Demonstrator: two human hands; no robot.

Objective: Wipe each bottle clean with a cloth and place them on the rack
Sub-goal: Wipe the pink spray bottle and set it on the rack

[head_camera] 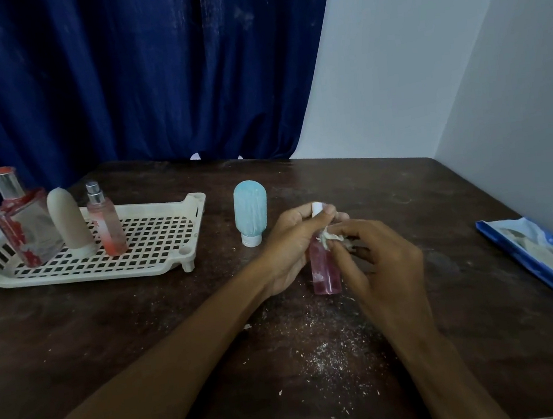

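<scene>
A small pink bottle [324, 269] with a white cap stands upright at the middle of the dark table. My left hand [291, 245] grips it around the neck and upper body. My right hand [383, 262] pinches a small whitish cloth [331, 237] against the bottle's shoulder. A light blue tube bottle [251, 212] stands on its white cap just left of my hands. On the cream slotted rack [155, 247] at the left stand a clear bottle with red marks [25, 227], a beige bottle [70, 222] and a slim pink spray bottle [106, 222].
White crumbs [332, 351] litter the table in front of the pink bottle. A blue packet with crumpled cloths [552, 257] lies at the right edge by the white wall. A dark blue curtain [114, 72] hangs behind the table.
</scene>
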